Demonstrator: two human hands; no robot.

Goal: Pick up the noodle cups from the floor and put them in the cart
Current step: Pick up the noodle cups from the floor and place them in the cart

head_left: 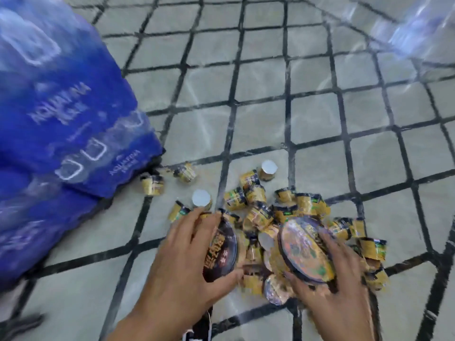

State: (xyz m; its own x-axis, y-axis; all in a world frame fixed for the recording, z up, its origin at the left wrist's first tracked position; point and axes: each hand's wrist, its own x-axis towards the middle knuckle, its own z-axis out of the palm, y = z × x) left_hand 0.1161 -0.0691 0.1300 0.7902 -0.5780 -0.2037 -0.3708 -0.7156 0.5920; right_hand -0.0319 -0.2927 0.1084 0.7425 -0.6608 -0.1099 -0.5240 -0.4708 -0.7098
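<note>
The left hand (194, 249) grips a dark-lidded noodle cup (220, 252) by its rim, fingers over the top edge and thumb under the bottom; the right hand (327, 274) holds an orange-lidded noodle cup (304, 249) the same way, fingers curled round its far rim. Both cups sit tilted, lids up, above a pile of yellow noodle cups (283, 207) strewn on the tiled floor (320, 119); a blue shrink-wrapped water-bottle pack (61, 119) stands left of the pile, two stray cups just beside it.
</note>
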